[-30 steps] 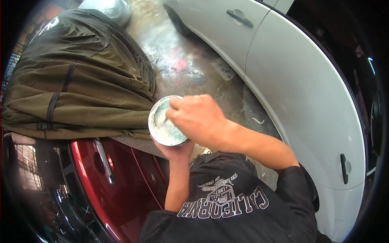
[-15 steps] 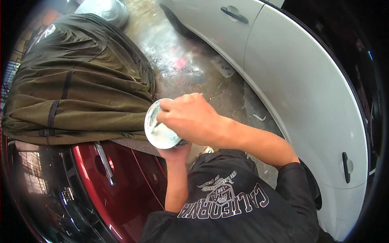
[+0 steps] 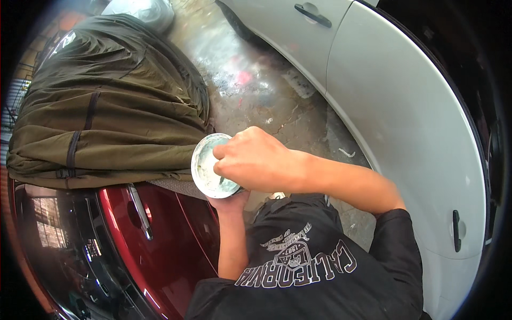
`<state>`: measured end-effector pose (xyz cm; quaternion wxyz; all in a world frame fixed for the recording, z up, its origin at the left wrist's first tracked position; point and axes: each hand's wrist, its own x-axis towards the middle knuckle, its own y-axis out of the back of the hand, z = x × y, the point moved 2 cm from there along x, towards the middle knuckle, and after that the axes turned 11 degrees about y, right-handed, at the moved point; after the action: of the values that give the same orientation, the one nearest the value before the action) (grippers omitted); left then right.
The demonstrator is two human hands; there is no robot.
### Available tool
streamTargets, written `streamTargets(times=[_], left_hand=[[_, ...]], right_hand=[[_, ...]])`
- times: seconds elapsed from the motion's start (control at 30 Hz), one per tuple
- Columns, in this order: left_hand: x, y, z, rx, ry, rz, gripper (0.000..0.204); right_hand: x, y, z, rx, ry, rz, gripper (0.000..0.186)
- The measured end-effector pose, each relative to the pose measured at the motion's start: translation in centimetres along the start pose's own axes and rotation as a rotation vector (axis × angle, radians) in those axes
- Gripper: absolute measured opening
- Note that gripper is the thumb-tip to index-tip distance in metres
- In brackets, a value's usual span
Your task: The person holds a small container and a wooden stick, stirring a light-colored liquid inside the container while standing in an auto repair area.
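Observation:
A round tub (image 3: pixel 205 176) with pale, creamy paste and greenish streaks inside is cupped from below by my left hand (image 3: pixel 228 199), whose fingers are mostly hidden behind it. Over the tub's opening, my right hand (image 3: pixel 250 160) is closed in a pinch, its fingertips down in the tub. A small dark piece shows below the fingers in the paste, but I cannot make out what they grip.
A white car (image 3: pixel 405 133) with black handles runs along my right. On my left stand a red car (image 3: pixel 122 224) and a large olive fabric cover (image 3: pixel 106 112) with straps. A silver covered shape (image 3: pixel 138 13) sits beyond, above the stained concrete floor (image 3: pixel 277 117).
Over the last second the tub and both hands shifted slightly left and down in the view. My right fingers moved a little within the tub's opening, staying closed.

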<state>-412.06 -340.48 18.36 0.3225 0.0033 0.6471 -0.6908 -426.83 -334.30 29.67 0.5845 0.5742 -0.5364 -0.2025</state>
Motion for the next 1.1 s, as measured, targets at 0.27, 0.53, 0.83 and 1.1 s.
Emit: streamTargets(times=[0.27, 0.53, 0.83, 1.1], left_hand=[[-0.2, 0.2, -0.4, -0.03, -0.021, -0.327, 0.071], [-0.4, 0.8, -1.2, 0.589, -0.331, 0.014, 0.08], [-0.6, 0.8, -1.0, 0.271, -0.172, -0.019, 0.093], [-0.3, -1.3, -1.7, 0.152, -0.17, -0.247, 0.072]], right_hand=[[-0.2, 0.5, 0.3, 0.023, 0.005, 0.202, 0.007], [-0.5, -0.2, 0.3, 0.019, 0.051, 0.07, 0.011], [-1.1, 0.1, 0.5, 0.099, 0.036, 0.044, 0.01], [-0.5, -1.1, -0.1, -0.085, -0.197, 0.315, 0.012]])
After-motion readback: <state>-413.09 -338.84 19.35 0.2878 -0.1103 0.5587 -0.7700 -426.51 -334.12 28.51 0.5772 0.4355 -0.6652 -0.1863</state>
